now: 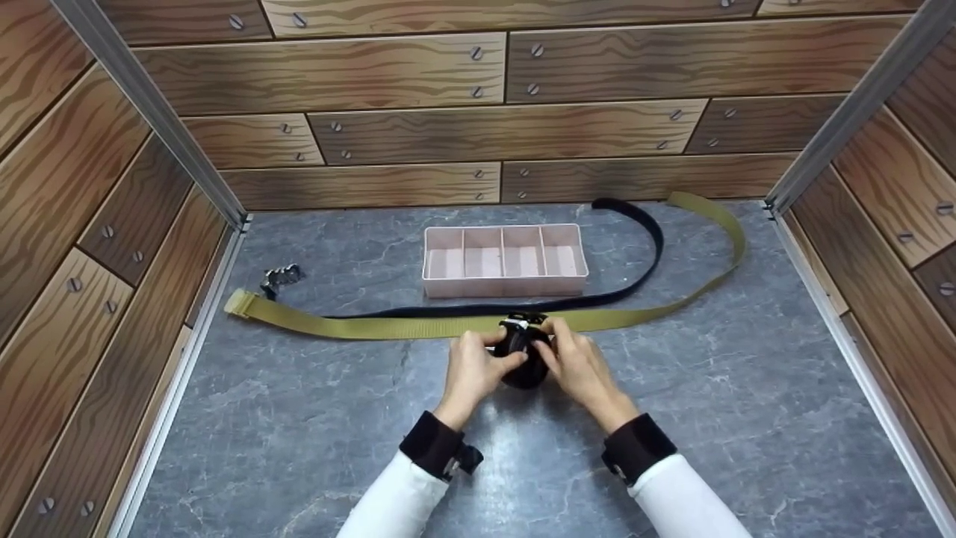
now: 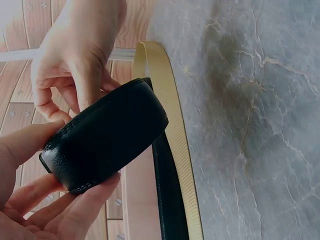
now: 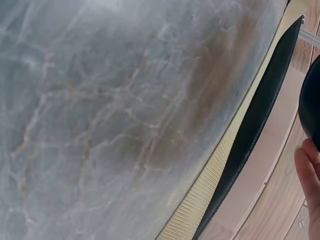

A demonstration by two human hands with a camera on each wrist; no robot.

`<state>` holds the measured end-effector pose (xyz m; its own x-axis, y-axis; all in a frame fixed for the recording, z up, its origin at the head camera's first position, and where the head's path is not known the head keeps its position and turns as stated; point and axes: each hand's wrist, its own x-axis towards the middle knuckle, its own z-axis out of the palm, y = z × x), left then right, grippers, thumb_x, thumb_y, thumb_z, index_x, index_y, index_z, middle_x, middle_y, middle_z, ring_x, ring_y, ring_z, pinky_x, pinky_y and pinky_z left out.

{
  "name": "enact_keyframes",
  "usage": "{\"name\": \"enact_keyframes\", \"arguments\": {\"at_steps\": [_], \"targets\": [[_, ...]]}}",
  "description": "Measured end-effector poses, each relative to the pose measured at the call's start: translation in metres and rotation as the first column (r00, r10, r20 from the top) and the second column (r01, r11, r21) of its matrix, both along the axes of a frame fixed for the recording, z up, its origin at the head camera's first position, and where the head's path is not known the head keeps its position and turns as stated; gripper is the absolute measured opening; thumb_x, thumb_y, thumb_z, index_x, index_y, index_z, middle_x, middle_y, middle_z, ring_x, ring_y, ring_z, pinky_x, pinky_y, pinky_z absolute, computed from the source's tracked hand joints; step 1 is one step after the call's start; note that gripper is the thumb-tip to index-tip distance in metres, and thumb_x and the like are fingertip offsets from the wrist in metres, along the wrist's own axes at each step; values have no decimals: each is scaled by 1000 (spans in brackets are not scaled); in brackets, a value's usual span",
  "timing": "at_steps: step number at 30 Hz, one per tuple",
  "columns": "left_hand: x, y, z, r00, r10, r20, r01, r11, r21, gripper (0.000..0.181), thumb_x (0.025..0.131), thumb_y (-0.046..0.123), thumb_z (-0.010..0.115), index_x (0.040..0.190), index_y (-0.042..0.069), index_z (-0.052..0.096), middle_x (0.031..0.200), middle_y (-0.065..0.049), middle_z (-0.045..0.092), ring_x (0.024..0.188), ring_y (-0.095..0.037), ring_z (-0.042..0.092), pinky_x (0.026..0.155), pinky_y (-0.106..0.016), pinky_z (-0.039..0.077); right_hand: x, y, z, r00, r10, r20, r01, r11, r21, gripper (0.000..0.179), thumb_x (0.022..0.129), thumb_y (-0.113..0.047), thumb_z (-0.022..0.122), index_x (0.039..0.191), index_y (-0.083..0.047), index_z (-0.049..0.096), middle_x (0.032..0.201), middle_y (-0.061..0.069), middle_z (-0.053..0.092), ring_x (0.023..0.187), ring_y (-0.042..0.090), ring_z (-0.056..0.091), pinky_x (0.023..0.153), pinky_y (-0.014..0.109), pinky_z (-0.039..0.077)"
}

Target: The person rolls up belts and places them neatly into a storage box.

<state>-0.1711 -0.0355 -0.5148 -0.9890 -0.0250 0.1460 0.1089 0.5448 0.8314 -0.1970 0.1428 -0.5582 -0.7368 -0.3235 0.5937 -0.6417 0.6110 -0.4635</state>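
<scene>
Both hands hold a rolled-up black leather belt (image 1: 523,357) just above the grey table, in front of the olive belt. My left hand (image 1: 470,371) grips the roll from the left; in the left wrist view its fingers curl round the black roll (image 2: 107,137). From the right, my right hand (image 1: 573,364) pinches the roll, its fingers near the silver buckle (image 1: 517,325) on top. The right wrist view shows only an edge of the roll (image 3: 311,107) and a fingertip (image 3: 307,172).
An olive webbing belt (image 1: 418,326) and a black belt (image 1: 635,284) lie stretched across the grey marble table (image 1: 299,418). A pale pink tray (image 1: 504,261) with several compartments stands behind them. A small metal buckle (image 1: 281,278) lies at the left. Wood-pattern walls close in three sides.
</scene>
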Motion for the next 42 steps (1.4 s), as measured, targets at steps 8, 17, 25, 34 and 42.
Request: {"name": "enact_keyframes", "arguments": {"at_steps": [8,17,25,34,42], "targets": [[-2,-3,-1,996,83,32,-82,996,-23,42,59,23,84,97,12,71,92,-3,68,85,-16,63,74,-28,49,1,-6,-3,996,-22,82,26,999,-46,23,78,-6,69,93,-6,51,70,7,60,53,18,56,44,24,44],[-5,-10,1,997,76,-32,-79,992,-96,42,62,20,82,100,12,69,93,-8,67,78,-20,65,64,-27,51,-7,-13,2,961,40,272,-16,996,-90,25,80,-11,68,88,-9,45,76,8,61,64,15,61,52,30,50],[-7,-17,-3,989,72,-129,-94,980,-173,37,64,20,80,99,11,70,90,-12,67,74,-22,66,60,-30,51,-21,-9,20,875,93,476,-154,984,92,25,76,4,64,95,-8,52,96,10,60,94,31,58,78,43,48],[-18,-32,1,972,95,-217,-146,960,-238,35,65,18,80,99,10,71,89,-13,67,71,-25,65,56,-32,51,-58,6,32,926,-290,241,184,906,382,46,85,-24,63,128,-14,51,141,11,34,128,35,29,102,54,19],[-34,-49,12,958,148,-244,-212,941,-264,34,68,18,77,101,12,70,89,-15,67,69,-28,65,55,-33,52,-72,10,17,852,-381,359,150,835,529,57,88,-35,57,140,-21,36,148,10,21,132,42,8,104,52,2]]}}
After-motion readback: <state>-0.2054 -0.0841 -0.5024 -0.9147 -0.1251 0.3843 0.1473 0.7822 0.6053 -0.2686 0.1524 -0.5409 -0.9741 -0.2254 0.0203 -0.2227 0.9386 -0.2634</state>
